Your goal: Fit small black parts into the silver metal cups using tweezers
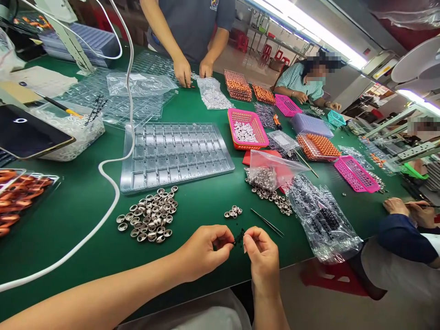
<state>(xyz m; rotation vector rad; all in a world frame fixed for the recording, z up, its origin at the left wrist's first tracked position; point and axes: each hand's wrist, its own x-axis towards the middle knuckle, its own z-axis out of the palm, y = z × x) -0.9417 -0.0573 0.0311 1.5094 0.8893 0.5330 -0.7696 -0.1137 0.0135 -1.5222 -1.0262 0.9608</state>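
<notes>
Between my fingertips, low over the front of the green table, is a small black plastic piece with several thin prongs. My left hand pinches it from the left, and my right hand pinches its other end. A few tiny black bits lie around it. Just beyond is a small cluster of silver ring-shaped metal parts. A pair of tweezers lies right of them. To the left spreads a larger heap of the same silver parts.
A clear compartment tray lies ahead. Bags of silver parts and black pieces sit right, near a pink basket. A white cable crosses the left; a phone overhangs there. Co-workers' hands work across the table.
</notes>
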